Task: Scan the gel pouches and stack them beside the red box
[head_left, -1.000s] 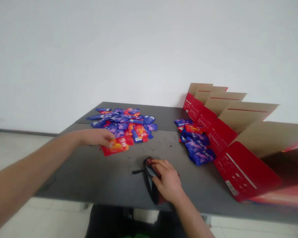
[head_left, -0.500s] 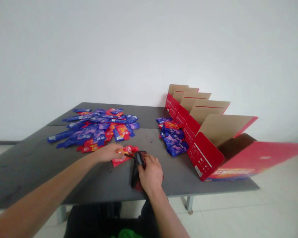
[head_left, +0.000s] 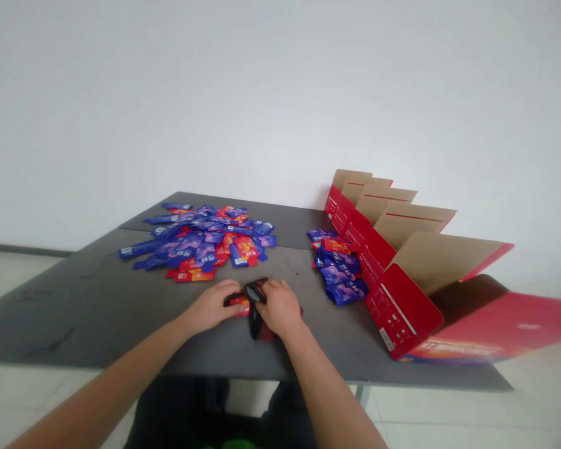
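Left hand holding red packet, white-lettered packets (illegible), barcoded box

A smooth, slightly glossy plastic look is shown by the packets. The boxes are made of cardboard, printed outside, matt inside. The table is surfaced in scuffed matt.

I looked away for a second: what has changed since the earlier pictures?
The left hand has brought a red packet from the near edge of the large packet pile, rightward and toward the person, to the dark object. No visible release. The right hand stays on the dark object; the large packet pile, smaller packet pile and boxes look unchanged.
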A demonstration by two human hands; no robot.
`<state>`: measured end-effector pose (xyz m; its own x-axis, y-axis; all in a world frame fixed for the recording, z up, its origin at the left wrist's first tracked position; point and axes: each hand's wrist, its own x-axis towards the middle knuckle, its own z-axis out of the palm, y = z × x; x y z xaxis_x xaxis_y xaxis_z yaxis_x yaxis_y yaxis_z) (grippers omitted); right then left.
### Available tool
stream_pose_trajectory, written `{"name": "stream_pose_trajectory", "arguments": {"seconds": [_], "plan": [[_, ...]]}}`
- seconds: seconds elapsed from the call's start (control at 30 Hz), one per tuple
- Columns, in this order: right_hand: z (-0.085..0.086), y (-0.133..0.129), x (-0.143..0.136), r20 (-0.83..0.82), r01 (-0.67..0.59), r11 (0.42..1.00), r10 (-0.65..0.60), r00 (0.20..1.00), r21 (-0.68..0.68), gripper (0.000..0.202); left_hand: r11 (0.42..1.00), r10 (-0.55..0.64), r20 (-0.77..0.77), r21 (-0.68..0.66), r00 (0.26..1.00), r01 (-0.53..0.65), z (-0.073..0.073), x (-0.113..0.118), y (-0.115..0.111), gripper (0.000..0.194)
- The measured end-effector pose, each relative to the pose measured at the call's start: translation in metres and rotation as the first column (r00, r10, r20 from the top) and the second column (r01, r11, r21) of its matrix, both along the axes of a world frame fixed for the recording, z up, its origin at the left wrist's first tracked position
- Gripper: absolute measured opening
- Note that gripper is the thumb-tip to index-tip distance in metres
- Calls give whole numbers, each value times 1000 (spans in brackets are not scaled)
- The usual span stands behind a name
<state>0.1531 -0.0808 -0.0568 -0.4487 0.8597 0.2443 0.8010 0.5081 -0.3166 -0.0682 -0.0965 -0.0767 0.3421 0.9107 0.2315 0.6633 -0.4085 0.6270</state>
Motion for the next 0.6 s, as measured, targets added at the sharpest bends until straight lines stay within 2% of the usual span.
{"name": "stream_pose_trajectory", "arguments": {"seconds": [0.13, 0.27, 0.3, 0.37, 0.47, 0.53, 0.6], "plan": [[-3, -21, 9, 16, 171, 985, -172, 985, 23, 18, 998, 15, 4, 56, 1000, -15, -2, -4, -15, 35], [9, -17, 3, 37, 273, 961, -275, 961, 48, 21, 998, 27, -35, 63, 999, -25, -6, -2, -16, 38], [12, -16, -4, 24, 271, 961, -273, 962, 61, 21, 998, 23, -40, 65, 999, -20, -8, -1, -15, 37], [13, -16, -21, -14, 187, 979, -187, 982, 78, 23, 997, 30, -40, 70, 999, -28, -10, 0, -14, 34], [5, -20, -34, -45, 51, 997, -49, 998, 59, 25, 996, 46, -42, 77, 998, -43, -12, -1, -13, 37], [-2, -20, -23, -38, 73, 996, -71, 997, 49, 26, 996, 28, -54, 82, 998, -23, -12, -1, -13, 37], [-4, -15, 2, 2, 179, 983, -179, 984, 35, 24, 996, 22, -65, 87, 998, -17, -12, -2, -13, 37]]}}
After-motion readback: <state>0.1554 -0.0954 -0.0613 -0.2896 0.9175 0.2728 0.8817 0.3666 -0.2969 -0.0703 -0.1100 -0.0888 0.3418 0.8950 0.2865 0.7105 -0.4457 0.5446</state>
